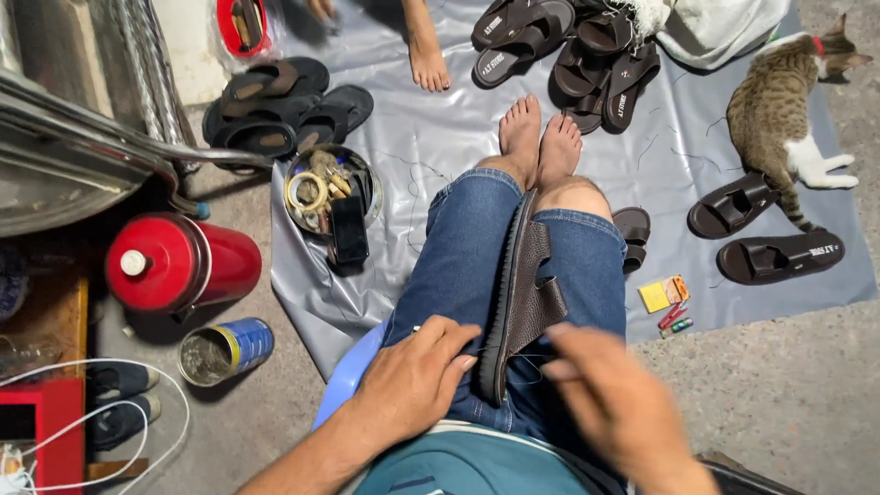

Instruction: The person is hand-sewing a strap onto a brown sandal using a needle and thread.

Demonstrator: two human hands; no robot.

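Note:
A dark brown slide sandal (519, 302) stands on its edge between my knees, sole to the left, strap to the right. My left hand (414, 376) rests on my left thigh with its fingertips against the sole's near end; a thin thread runs by the fingers. My right hand (612, 403) is blurred, hovering just right of the sandal's near end, fingers loosely curled; what it holds cannot be made out. I sit on a blue stool (346, 378) in denim shorts, bare feet (539, 137) on a grey sheet (431, 137).
A metal bowl (323, 188) of tools with a black phone stands left of my leg. A red flask (179, 261) and an open can (223, 348) sit further left. Piles of dark sandals (568, 50) lie on the sheet, a cat (779, 110) at right. Another person's foot (426, 55) is at top.

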